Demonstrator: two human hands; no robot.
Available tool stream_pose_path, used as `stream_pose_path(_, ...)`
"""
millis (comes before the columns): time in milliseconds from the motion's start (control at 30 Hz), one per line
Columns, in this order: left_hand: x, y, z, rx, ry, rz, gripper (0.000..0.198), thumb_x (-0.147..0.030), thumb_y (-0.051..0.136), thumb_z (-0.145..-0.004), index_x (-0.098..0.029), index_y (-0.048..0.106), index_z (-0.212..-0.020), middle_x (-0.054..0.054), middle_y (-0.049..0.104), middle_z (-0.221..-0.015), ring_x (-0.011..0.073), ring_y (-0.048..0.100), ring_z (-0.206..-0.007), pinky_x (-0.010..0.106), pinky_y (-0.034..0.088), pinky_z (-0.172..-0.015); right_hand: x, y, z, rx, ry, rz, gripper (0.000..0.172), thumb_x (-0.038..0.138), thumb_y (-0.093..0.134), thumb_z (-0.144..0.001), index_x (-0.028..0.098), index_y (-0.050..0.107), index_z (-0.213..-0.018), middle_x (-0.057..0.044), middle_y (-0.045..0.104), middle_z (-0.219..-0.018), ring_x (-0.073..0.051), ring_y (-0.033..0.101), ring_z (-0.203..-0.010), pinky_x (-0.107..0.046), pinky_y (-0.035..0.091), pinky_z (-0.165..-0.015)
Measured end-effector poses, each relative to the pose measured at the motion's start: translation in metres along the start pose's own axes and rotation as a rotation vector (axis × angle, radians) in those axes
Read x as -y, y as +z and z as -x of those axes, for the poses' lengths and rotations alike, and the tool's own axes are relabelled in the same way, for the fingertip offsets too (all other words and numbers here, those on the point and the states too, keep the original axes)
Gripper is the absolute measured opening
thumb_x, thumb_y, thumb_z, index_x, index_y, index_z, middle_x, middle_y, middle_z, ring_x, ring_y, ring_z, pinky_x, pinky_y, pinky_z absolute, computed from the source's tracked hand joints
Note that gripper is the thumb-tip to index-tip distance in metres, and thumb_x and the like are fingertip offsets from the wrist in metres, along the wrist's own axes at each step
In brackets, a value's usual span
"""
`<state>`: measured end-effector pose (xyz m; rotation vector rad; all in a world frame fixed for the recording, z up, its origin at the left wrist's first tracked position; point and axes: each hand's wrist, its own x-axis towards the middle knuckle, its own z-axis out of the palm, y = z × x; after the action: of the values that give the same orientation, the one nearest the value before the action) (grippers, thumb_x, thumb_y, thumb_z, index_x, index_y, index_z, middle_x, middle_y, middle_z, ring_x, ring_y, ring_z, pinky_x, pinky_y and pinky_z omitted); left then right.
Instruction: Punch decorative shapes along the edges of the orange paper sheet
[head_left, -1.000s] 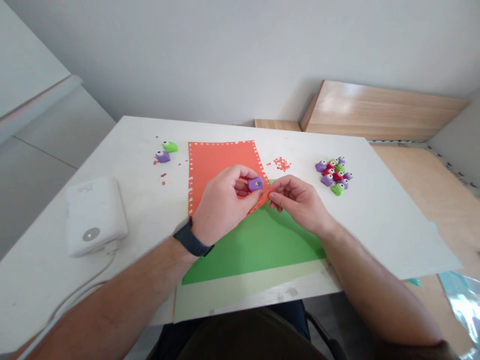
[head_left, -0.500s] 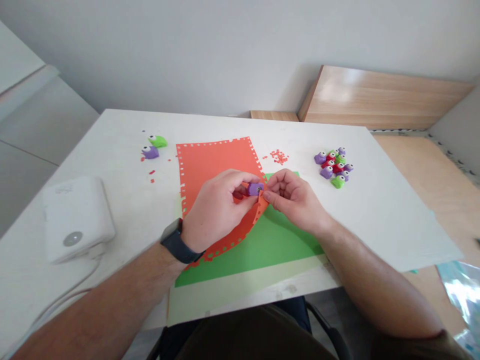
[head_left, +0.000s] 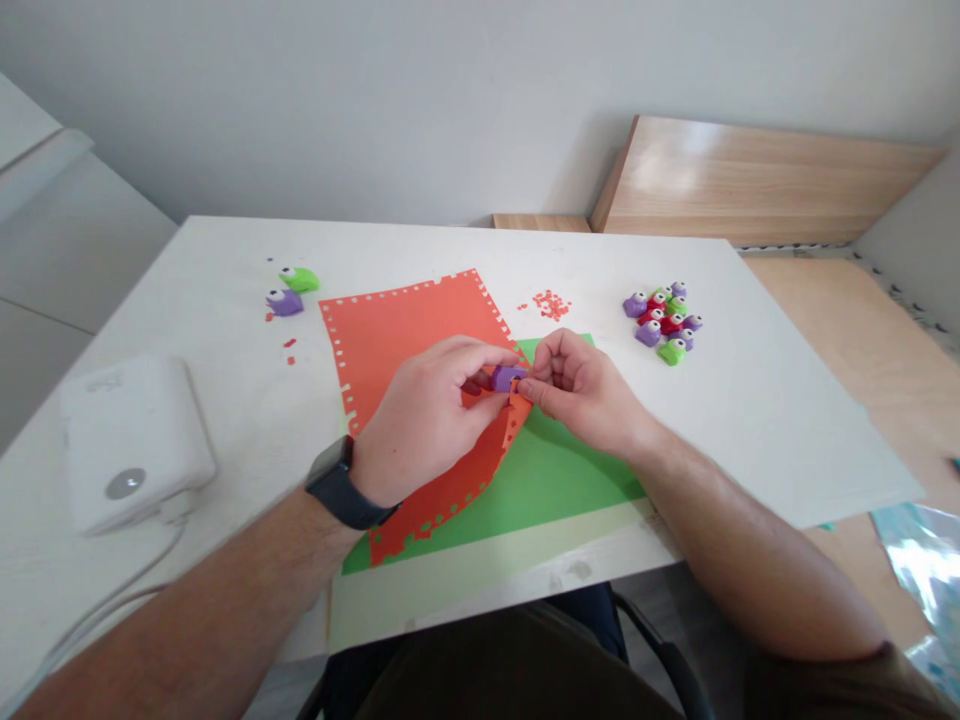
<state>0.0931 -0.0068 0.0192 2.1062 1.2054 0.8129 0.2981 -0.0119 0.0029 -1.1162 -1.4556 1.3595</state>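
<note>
My left hand is closed around a small purple hole punch, its thumb below and fingers above. The punch sits at the right edge of an orange paper sheet with holes all along its borders. My right hand pinches that same edge of the sheet, right beside the punch, so the paper bends upward there. Beneath lies a green sheet, partly covered by the orange one. Whether the punch is pressed through the paper is hidden by my fingers.
At the right stands a cluster of purple, red and green punches with toy eyes. Orange paper bits lie in a pile behind my right hand. A green punch and a purple punch rest far left, near a white box with cables.
The orange sheet has turned a little, its far left corner shifting left and its near corner downward. Both hands still hold the punch and paper edge. The view has shifted slightly.
</note>
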Motion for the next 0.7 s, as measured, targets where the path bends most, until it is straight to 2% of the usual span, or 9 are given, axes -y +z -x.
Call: stream_pose_path(700,-0.0010,0.0009,-0.0004,-0.010,0.011,-0.018,0.028,-0.014,0.073,-0.088,-0.021,0.076,-0.114,0.004,0.077,-0.110,0.0182,0.073,-0.094,0.032,0.058,-0.088,0.0034,-0.0010,0.0020,-0.028,-0.002,-0.011,0.037,0.028,0.087,-0.079,0.022,0.051,-0.086,0.008,0.053,-0.068,-0.010,0.047,-0.058,-0.026,0.034,-0.053)
